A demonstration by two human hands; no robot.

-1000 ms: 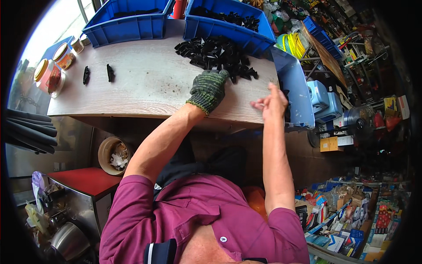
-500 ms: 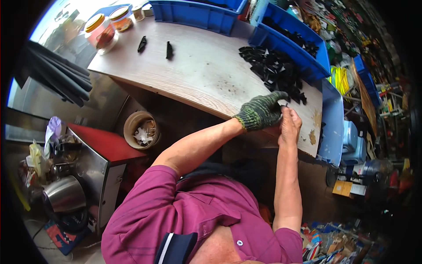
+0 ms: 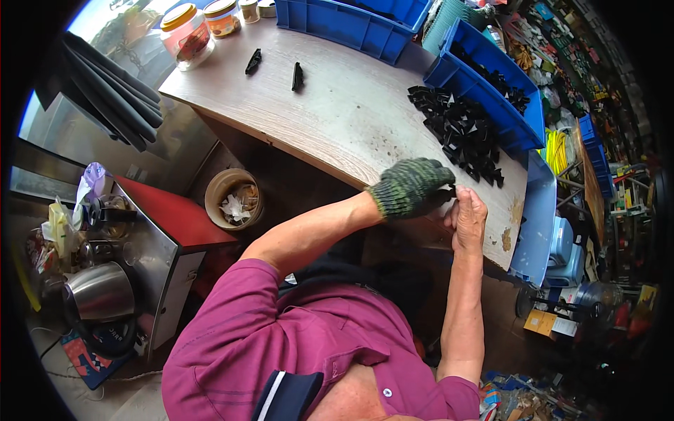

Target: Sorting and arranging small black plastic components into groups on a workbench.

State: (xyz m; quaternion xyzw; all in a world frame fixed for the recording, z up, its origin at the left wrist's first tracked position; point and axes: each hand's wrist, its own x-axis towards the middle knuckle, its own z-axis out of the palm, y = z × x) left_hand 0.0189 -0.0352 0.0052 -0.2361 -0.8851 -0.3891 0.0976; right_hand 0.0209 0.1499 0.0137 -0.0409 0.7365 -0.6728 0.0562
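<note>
My left hand, in a dark green knitted glove, is closed at the table's near edge. A small black piece shows at its fingertips, mostly hidden by the glove. My bare right hand meets it from the right, thumb and fingers pinched together; whatever they grip is too small or covered to name. Just beyond both hands, a heap of black plastic pieces lies on the wooden table. Two more pieces lie apart toward the far left: one black piece and another.
Behind the heap stands a blue crate holding black pieces; another blue crate is at the far edge. Lidded jars occupy the far left corner. Below the table is a waste bucket, near a red-topped cabinet with a kettle.
The whole view has shifted, with the table further right. My gloved fingers have curled in more, and both hands are slightly lower, still together.
</note>
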